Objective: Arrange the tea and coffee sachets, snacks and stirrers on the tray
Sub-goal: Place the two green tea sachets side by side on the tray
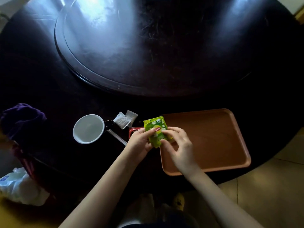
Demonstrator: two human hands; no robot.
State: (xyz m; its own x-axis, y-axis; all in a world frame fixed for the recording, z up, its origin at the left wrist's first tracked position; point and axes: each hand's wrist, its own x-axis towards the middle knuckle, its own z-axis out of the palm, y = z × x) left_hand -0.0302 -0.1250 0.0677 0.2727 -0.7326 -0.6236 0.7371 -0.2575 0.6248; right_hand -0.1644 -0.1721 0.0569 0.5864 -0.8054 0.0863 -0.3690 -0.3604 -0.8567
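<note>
Tray (213, 137), brown and bare on every part I can see, lies on the dark table (49, 89) to my front right, its long axis running roughly left to right. I find its near-left corner directly beneath my right hand (178, 149). I judge the coming move to turn on that relation: the held load hangs over the tray's left rim, so a short carry rightward and down would bring it onto the tray floor.

Both hands are closed on a green sachet stack (156, 131), which I hold upright and slightly tilted, its long axis running away from me. My right hand is the nearer to the tray and pinches the stack's right edge from above. My left hand (141, 142) pinches the left edge and sits off the tray, over the table. I cannot tell how many sachets the stack holds.

Remaining stock lies left of the tray: a white cup (88, 129), a red packet (134, 130) partly hidden behind my left hand, two pale tea bags (125, 120) beyond it, and a stirrer (117, 137) lying diagonally between cup and left hand. I judge the task to be at an early stage.
</note>
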